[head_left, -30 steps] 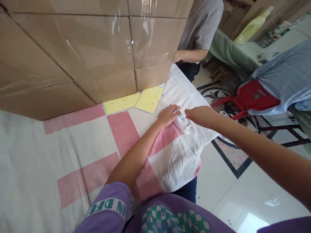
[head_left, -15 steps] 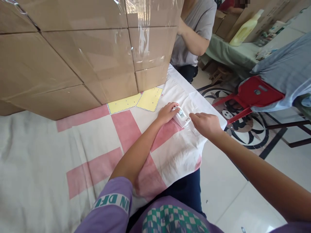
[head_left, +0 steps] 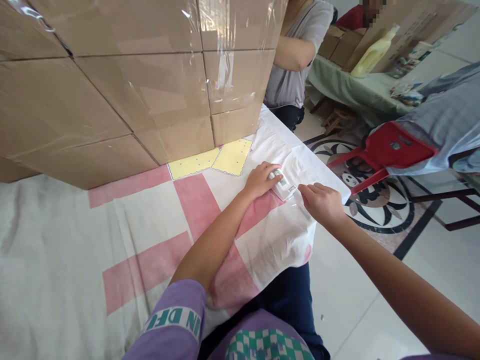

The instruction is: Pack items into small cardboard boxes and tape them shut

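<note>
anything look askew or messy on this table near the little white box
Nothing is spilled or broken. Two oddities: the two yellow cards lie at different angles against the foot of the cardboard boxes, and the cloth is rumpled where it hangs over the edge, beside the small white box under the left hand.

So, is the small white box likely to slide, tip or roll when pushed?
The small white box lies flat and low on the tablecloth, so it probably will not tip or roll. The wrinkled cloth may bunch rather than let it slide. The left hand holds it with fingertips alone, so it looks light.
</note>
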The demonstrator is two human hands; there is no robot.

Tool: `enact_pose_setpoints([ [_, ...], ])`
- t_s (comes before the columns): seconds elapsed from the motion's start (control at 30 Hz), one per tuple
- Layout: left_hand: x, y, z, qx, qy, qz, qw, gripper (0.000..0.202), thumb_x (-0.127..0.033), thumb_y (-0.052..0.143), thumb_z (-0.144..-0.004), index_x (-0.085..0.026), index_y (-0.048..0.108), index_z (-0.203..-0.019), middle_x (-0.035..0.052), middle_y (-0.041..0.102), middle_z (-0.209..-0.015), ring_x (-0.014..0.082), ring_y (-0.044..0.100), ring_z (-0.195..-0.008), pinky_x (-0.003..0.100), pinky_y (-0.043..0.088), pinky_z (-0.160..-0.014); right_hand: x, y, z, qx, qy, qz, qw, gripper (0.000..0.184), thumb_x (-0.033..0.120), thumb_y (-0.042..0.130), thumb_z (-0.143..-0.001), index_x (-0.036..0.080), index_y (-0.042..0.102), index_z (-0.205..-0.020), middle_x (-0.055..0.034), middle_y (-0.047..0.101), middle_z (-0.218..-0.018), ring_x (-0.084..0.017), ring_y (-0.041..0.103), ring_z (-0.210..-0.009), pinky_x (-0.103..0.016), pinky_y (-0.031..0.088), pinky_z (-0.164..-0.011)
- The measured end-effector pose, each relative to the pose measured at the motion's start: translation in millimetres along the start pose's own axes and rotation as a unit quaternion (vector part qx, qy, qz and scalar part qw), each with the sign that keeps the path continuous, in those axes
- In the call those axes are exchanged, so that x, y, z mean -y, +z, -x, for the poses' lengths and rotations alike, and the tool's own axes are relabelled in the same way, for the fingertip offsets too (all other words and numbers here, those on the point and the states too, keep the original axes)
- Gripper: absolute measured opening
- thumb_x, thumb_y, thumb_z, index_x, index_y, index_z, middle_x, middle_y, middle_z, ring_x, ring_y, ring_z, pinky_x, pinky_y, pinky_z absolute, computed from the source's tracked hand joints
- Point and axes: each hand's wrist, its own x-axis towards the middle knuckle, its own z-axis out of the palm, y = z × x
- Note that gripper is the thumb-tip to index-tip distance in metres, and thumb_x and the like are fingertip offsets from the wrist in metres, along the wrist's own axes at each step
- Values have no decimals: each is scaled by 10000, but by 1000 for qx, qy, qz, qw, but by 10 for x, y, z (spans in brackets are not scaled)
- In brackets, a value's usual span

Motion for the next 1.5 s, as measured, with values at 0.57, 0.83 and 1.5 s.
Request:
enact_pose_setpoints([
  [0.57, -140, 47, 113, 19, 235, -158, 959, 348, -289, 419, -1024, -346, 762, -1027, 30, 634, -1266, 240, 467, -1249, 432, 348, -1024, 73, 365, 342, -44, 47, -107, 992, 437, 215, 382, -1006, 177, 655, -1344, -77, 683, -728, -228, 576, -752, -324, 369, -659],
  [0.83, -188, -114, 215, -27, 199, -171, 965, 301, -256, 478, -971, -332, 731, -1118, 33, 607, -1307, 244, 455, -1264, 427, 338, -1069, 202, 260, 589, -112, 246, -296, 916, 317, 332, 487, -948, 186, 761, -1013, -110, 689, -951, -271, 591, -908, -370, 468, -823],
  [1.5, -435, -296, -768, 354, 210, -306, 858, 814, -240, 757, -698, -369, 477, -1450, 43, 650, -1297, 272, 598, -1152, 326, 409, -937, 526, 168, 722, -50, 363, -615, 699, 295, 411, 493, -851, 227, 717, -796, -93, 753, -922, -311, 653, -905, -400, 474, -790],
])
